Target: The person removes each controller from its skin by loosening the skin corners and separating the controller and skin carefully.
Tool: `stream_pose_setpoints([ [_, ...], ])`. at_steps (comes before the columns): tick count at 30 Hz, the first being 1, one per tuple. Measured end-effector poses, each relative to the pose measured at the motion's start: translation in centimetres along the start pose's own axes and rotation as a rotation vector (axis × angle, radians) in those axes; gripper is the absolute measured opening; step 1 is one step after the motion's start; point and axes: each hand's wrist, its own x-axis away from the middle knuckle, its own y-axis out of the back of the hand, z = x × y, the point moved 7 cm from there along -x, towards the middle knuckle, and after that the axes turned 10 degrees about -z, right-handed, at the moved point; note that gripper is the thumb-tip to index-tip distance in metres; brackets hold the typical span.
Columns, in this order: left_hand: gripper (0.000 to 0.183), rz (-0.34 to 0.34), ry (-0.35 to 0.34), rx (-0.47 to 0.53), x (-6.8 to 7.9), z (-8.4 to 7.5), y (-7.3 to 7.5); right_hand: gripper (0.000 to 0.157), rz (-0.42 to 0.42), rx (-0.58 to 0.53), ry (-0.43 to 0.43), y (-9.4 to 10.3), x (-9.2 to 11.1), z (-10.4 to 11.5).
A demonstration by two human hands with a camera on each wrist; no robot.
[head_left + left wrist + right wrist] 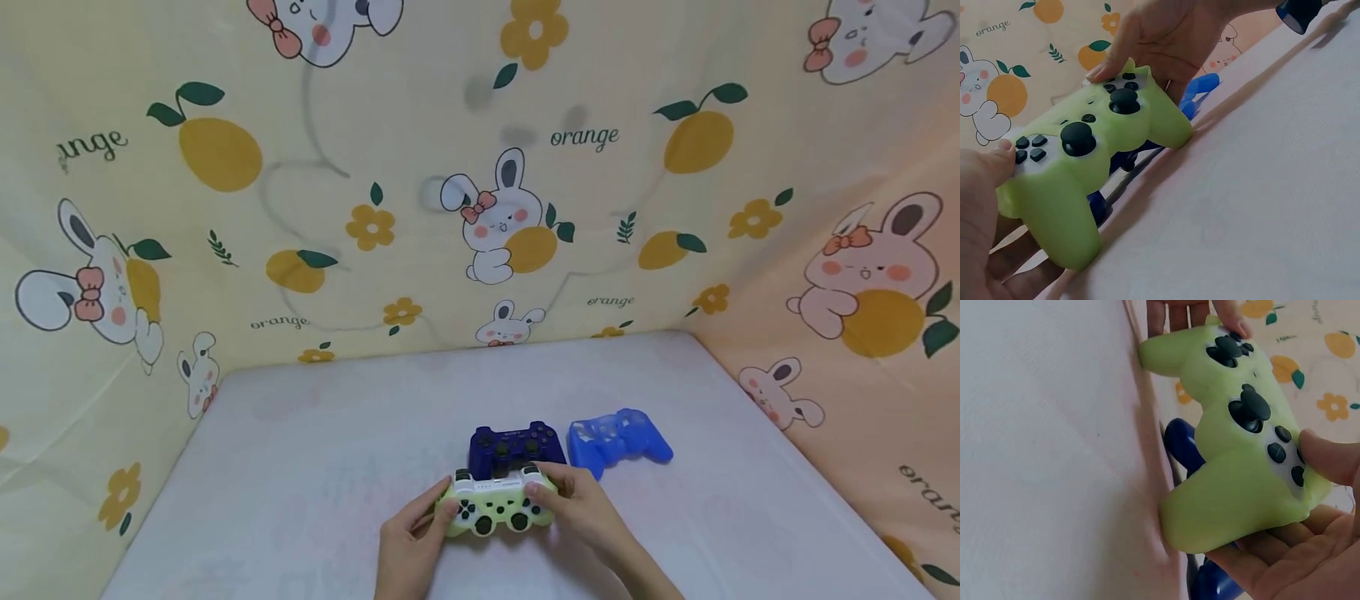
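Both hands hold a white game controller [491, 498] fitted in a pale green silicone cover [1063, 219]. My left hand [415, 537] grips its left end, the thumb lying beside the direction buttons [1030, 150]. At the other end my right hand [588, 508] holds on, with its thumb at the round buttons [1282, 450] and fingers beneath. In the wrist views the cover wraps the grips, and the black sticks [1250, 409] poke through it. The controller is tilted, its handles low over the table.
Just behind the held controller lies a dark blue controller [510, 440], partly overlapped by it in the head view. A bright blue silicone cover [621, 437] lies to its right. The white-covered table [315, 450] meets patterned cloth walls [420, 167] at the back and sides.
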Motion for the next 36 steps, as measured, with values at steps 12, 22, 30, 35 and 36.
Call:
stream_pose_setpoints([
  [12, 0.033, -0.027, -0.037, -0.062, -0.3, -0.4, 0.0, 0.042, -0.033, 0.051, -0.061, 0.4, -0.1, 0.0],
  [22, 0.031, 0.014, -0.025, -0.138, 0.0, 0.3, -0.4, 0.033, -0.04, 0.119, -0.167, 0.9, 0.3, -1.2],
  [30, 0.03, 0.041, 0.008, -0.2, -0.2, 0.7, -0.5, 0.032, -0.105, 0.202, -0.186, 1.5, 0.2, -1.3],
  [35, 0.03, 0.07, 0.037, -0.221, -0.3, 0.7, -0.4, 0.033, -0.103, 0.23, -0.192, 1.6, 0.2, -1.5],
  [36, 0.03, 0.069, 0.045, -0.224, -0.3, 0.8, -0.3, 0.034, -0.1, 0.222, -0.198, 1.6, 0.2, -1.6],
])
